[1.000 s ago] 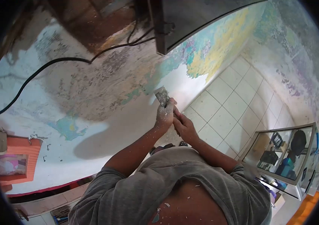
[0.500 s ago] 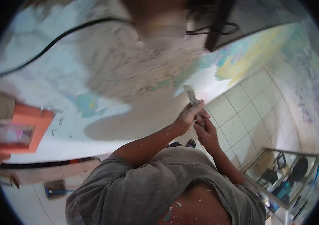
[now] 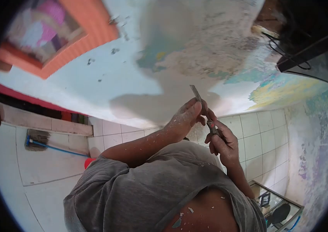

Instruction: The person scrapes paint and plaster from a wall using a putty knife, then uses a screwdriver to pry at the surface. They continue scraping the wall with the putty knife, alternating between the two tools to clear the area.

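Note:
A narrow flat-bladed scraper (image 3: 197, 94) is held between both hands in front of the wall, its blade pointing up and left. My left hand (image 3: 187, 118) is closed around the upper part of the tool, near the blade. Lower down and to the right, my right hand (image 3: 224, 141) grips the handle with fingers and thumb. Pale flecks dot both arms. Behind the blade, the wall (image 3: 133, 83) shows white paint, with rough bare patches and green and yellow paint further right.
An orange-framed opening (image 3: 98, 23) is at upper left. A dark panel with cables (image 3: 306, 56) juts out at upper right. White tiles (image 3: 256, 127) cover the floor. At lower right stands a glass-topped case (image 3: 281, 199); a blue-handled brush (image 3: 55, 147) lies lower left.
The view has turned, so the orange frame appears larger and higher. The right hand now sits lower on the tool, further from the left hand, and both still hold it.

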A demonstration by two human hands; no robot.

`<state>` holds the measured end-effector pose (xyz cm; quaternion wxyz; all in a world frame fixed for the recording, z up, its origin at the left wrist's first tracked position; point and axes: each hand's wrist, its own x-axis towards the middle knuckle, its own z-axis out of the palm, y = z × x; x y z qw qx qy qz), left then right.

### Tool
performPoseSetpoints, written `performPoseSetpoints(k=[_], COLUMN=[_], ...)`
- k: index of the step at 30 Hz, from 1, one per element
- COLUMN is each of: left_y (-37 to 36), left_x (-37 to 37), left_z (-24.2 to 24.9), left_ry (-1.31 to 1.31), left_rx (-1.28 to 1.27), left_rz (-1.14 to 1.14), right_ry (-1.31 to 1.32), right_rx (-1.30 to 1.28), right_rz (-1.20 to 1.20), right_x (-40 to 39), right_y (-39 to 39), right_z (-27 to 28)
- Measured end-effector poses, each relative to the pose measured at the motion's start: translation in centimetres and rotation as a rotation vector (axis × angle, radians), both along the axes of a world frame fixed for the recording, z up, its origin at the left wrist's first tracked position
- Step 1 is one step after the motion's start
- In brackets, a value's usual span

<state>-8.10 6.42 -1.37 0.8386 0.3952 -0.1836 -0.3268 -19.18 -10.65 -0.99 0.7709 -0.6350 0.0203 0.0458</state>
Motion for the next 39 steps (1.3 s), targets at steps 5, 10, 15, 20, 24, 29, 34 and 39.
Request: performPoseSetpoints(k=[5, 10, 15, 20, 24, 29, 34, 39], left_y=[3.8, 6.9, 9.2, 9.2, 7.4, 4.4, 2.3, 1.9], left_x=[-0.5, 0.2, 0.6, 1.5, 1.5, 1.1, 1.6, 2.3], left_z=[1.2, 1.5, 3.2, 4.8, 5.1, 5.9, 5.4, 4.6], left_ry=[0.093, 0.181, 0.231, 0.208, 0.232, 0.265, 0.166, 0.145], left_rx=[-0.176, -0.312, -0.415, -0.304, -0.282, -0.298, -0.437, -0.520], left_rz=[0.018, -0.037, -0.077, 0.019, 0.017, 0.119, 0.244, 0.276], right_ry=[-0.095, -0.030, 0.032, -0.097, -0.121, -0.129, -0.172, -0.179], right_rx=[0.020, 0.091, 0.246, -0.019, -0.149, -0.213, -0.331, -0.397], right_rz=[0.135, 0.112, 0.144, 0.066, 0.062, 0.177, 0.223, 0.269], right_x=[0.9, 1.6, 2.2, 3.3, 4.0, 5.5, 7.3, 7.6], right_y=[3.3, 7.2, 8.8, 8.6, 6.4, 2.9, 2.4, 1.7], right_z=[1.3, 2.8, 5.4, 8.4, 9.0, 10.4, 11.9, 11.0])
